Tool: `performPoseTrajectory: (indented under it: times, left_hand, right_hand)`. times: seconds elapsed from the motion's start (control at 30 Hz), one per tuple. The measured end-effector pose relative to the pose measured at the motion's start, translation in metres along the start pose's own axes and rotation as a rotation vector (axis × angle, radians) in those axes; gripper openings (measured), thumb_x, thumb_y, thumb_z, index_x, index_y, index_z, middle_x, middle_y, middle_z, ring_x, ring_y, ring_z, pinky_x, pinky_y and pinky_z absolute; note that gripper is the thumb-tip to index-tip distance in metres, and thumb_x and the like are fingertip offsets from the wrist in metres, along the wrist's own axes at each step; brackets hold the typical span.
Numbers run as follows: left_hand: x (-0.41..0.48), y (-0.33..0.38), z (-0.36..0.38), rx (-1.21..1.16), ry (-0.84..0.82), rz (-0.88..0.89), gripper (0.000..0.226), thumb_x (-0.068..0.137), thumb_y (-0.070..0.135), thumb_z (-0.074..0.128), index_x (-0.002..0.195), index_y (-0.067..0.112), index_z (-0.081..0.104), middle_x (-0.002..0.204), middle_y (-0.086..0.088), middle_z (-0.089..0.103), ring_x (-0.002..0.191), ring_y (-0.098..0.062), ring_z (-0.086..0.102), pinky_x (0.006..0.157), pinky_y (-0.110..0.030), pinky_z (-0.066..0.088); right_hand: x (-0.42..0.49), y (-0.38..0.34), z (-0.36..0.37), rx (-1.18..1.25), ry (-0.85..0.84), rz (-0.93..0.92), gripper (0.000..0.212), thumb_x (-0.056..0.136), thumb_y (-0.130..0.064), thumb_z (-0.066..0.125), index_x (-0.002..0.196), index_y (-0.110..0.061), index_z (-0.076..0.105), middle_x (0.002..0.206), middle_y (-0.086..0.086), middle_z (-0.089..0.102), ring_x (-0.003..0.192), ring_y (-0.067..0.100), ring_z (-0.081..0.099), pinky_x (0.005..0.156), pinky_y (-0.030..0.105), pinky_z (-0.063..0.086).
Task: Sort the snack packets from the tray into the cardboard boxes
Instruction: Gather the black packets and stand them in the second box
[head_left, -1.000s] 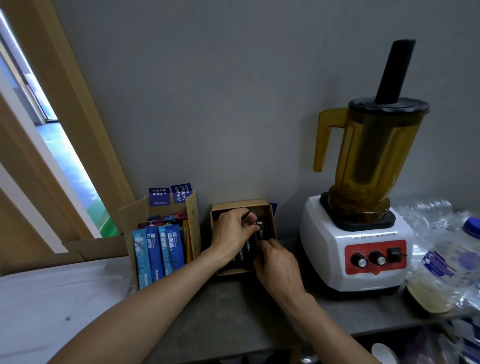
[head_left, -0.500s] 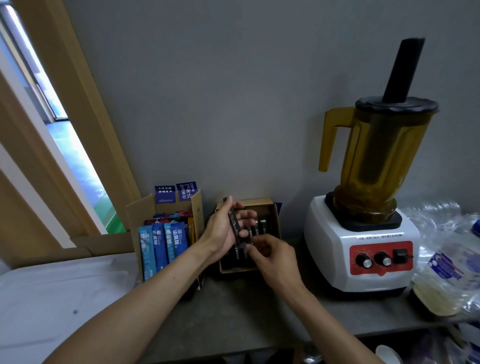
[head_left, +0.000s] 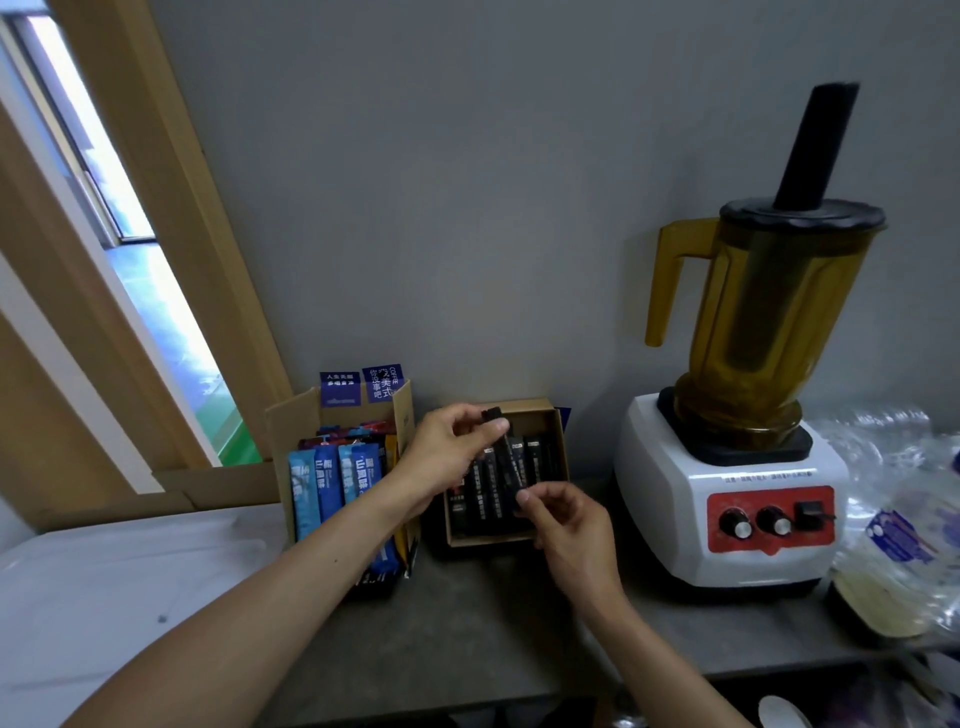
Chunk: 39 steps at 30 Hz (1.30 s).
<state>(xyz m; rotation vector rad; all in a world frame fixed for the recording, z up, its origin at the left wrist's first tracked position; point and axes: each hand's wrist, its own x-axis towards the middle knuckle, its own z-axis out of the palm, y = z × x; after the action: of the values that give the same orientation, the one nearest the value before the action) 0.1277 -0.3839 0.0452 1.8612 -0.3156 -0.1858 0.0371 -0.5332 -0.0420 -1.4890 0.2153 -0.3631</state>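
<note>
A single black packet (head_left: 505, 456) is held between both hands, directly above the small cardboard box (head_left: 521, 405) that already stands full of matching dark sticks. The left hand (head_left: 447, 452) pinches its upper end with thumb and fingertips curled; the right hand (head_left: 571, 525) pinches the lower end, the other fingers loosely bent. Its long axis runs steeply, top end towards the wall, bottom end towards the person, roughly in line with the sticks below. The box lies straight beneath, so the move looks like a short drop downward, with the right hand nearer the opening. The taller box of blue packets (head_left: 332, 483) stands just left on the surface (head_left: 467, 623).
</note>
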Motion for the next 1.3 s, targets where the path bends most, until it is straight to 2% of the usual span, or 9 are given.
performPoseTrajectory:
  times: [0.13, 0.27, 0.4, 0.53, 0.77, 1.0, 1.07, 1.2, 1.3]
  left_hand:
    - [0.002, 0.004, 0.003, -0.028, 0.019, 0.002, 0.028, 0.088, 0.037, 0.078, 0.110, 0.020, 0.072, 0.097, -0.004, 0.076, 0.074, -0.007, 0.070, 0.058, -0.019, 0.051]
    - [0.005, 0.001, 0.003, -0.134, -0.003, -0.036, 0.028, 0.097, 0.019, 0.067, 0.125, 0.020, 0.066, 0.110, 0.001, 0.078, 0.098, -0.012, 0.073, 0.068, -0.020, 0.055]
    - [0.002, -0.002, 0.001, -0.111, -0.033, -0.018, 0.025, 0.106, 0.018, 0.053, 0.129, 0.020, 0.063, 0.107, 0.008, 0.079, 0.101, -0.011, 0.073, 0.071, -0.021, 0.051]
    - [0.000, 0.000, 0.001, -0.148, -0.048, -0.011, 0.024, 0.109, 0.018, 0.046, 0.123, 0.017, 0.065, 0.107, 0.004, 0.079, 0.094, -0.010, 0.075, 0.063, -0.017, 0.054]
    - [0.003, -0.002, 0.013, 0.014, 0.075, 0.142, 0.020, 0.107, 0.018, 0.050, 0.116, 0.017, 0.067, 0.099, 0.002, 0.079, 0.088, -0.014, 0.076, 0.074, -0.039, 0.064]
    - [0.006, -0.010, 0.017, 0.140, 0.120, 0.206, 0.021, 0.105, 0.015, 0.055, 0.116, 0.017, 0.072, 0.104, 0.008, 0.077, 0.091, -0.001, 0.069, 0.069, -0.011, 0.052]
    - [0.007, -0.013, 0.017, 0.139, 0.133, 0.194, 0.021, 0.104, 0.014, 0.057, 0.116, 0.018, 0.074, 0.109, 0.009, 0.073, 0.089, -0.003, 0.066, 0.069, -0.012, 0.053]
    - [0.012, -0.022, 0.016, 0.191, 0.160, 0.204, 0.026, 0.099, 0.014, 0.064, 0.124, 0.020, 0.071, 0.115, 0.009, 0.070, 0.104, 0.003, 0.063, 0.092, -0.018, 0.053]
    - [0.011, -0.028, 0.016, 0.246, 0.185, 0.230, 0.025, 0.098, 0.017, 0.066, 0.122, 0.023, 0.069, 0.114, 0.008, 0.064, 0.101, 0.002, 0.061, 0.083, -0.008, 0.048]
  right_hand:
    - [0.001, 0.002, 0.000, -0.097, -0.025, -0.078, 0.006, 0.089, -0.014, 0.079, 0.088, -0.018, 0.075, 0.096, -0.002, 0.080, 0.090, 0.010, 0.077, 0.076, 0.028, 0.062]
    - [0.009, 0.002, 0.000, -0.064, -0.038, -0.030, 0.011, 0.083, -0.006, 0.083, 0.081, -0.013, 0.075, 0.093, 0.002, 0.080, 0.091, 0.016, 0.077, 0.079, 0.032, 0.062]
    - [0.011, -0.001, -0.006, 0.036, -0.029, 0.021, 0.013, 0.083, -0.012, 0.085, 0.090, -0.008, 0.074, 0.089, 0.007, 0.080, 0.085, 0.019, 0.078, 0.070, 0.025, 0.058]
    - [0.009, 0.000, -0.006, 0.066, -0.075, 0.056, 0.024, 0.086, -0.014, 0.081, 0.106, -0.009, 0.068, 0.088, 0.007, 0.081, 0.090, 0.020, 0.078, 0.083, 0.035, 0.060]
    - [0.019, -0.003, -0.002, -0.116, -0.153, 0.017, 0.017, 0.086, -0.016, 0.083, 0.101, -0.013, 0.076, 0.085, 0.001, 0.080, 0.084, 0.012, 0.078, 0.075, 0.021, 0.059]
    - [0.034, -0.005, 0.000, -0.240, -0.135, -0.063, 0.011, 0.086, -0.021, 0.083, 0.094, -0.021, 0.076, 0.083, 0.000, 0.079, 0.078, 0.010, 0.075, 0.069, 0.020, 0.057]
    - [0.038, 0.000, 0.001, -0.314, -0.113, -0.062, 0.010, 0.086, -0.020, 0.083, 0.090, -0.024, 0.075, 0.081, -0.003, 0.078, 0.077, 0.004, 0.074, 0.067, 0.017, 0.056]
    - [0.044, 0.005, 0.006, -0.458, -0.097, -0.071, 0.012, 0.089, -0.023, 0.080, 0.088, -0.033, 0.073, 0.079, -0.011, 0.076, 0.074, -0.003, 0.071, 0.065, 0.014, 0.051]
    - [0.045, 0.009, 0.008, -0.527, -0.102, -0.070, 0.005, 0.090, -0.028, 0.078, 0.091, -0.032, 0.074, 0.076, -0.010, 0.075, 0.071, 0.000, 0.070, 0.065, 0.017, 0.052]
